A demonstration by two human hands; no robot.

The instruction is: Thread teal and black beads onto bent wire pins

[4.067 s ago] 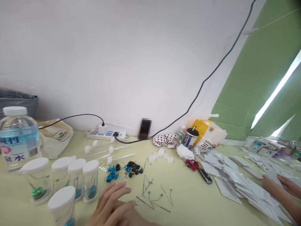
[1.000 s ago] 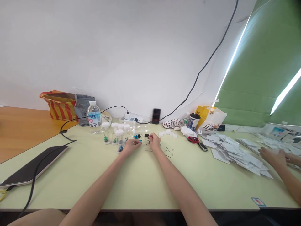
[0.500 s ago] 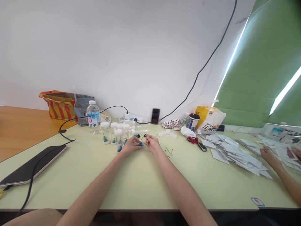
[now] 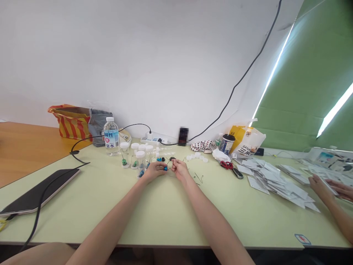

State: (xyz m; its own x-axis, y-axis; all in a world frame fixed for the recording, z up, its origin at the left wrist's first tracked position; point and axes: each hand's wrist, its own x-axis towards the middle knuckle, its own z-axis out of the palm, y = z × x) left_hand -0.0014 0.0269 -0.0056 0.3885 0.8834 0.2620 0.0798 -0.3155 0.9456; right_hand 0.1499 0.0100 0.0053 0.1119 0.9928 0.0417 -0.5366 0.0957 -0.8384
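My left hand (image 4: 151, 172) is closed around a small shiny blue ball (image 4: 166, 168), which shows at its fingertips. Just to the right, my right hand (image 4: 180, 170) pinches what looks like a thin dark stem (image 4: 168, 161) that slants near the ball; whether the two touch is too small to tell. Behind the fingers lie loose blue balls (image 4: 159, 159) and black pieces (image 4: 172, 158). Clear tubes with white caps (image 4: 140, 153) stand left of my hands, some with green or blue balls inside. Thin green stems (image 4: 199, 177) are scattered right of my right hand.
White caps (image 4: 197, 155), red-handled pliers or scissors (image 4: 226, 165), a dark cup (image 4: 227, 143) and piled white cards (image 4: 271, 176) stretch rightward. Another person's hands (image 4: 321, 187) hold cards at far right. A water bottle (image 4: 111, 137), tablet (image 4: 38, 193) and cable (image 4: 41, 191) occupy the left.
My hands stay almost in place, close together around the blue ball and stem. The view has shifted slightly. At far right, the other person's hands have come together on some cards.
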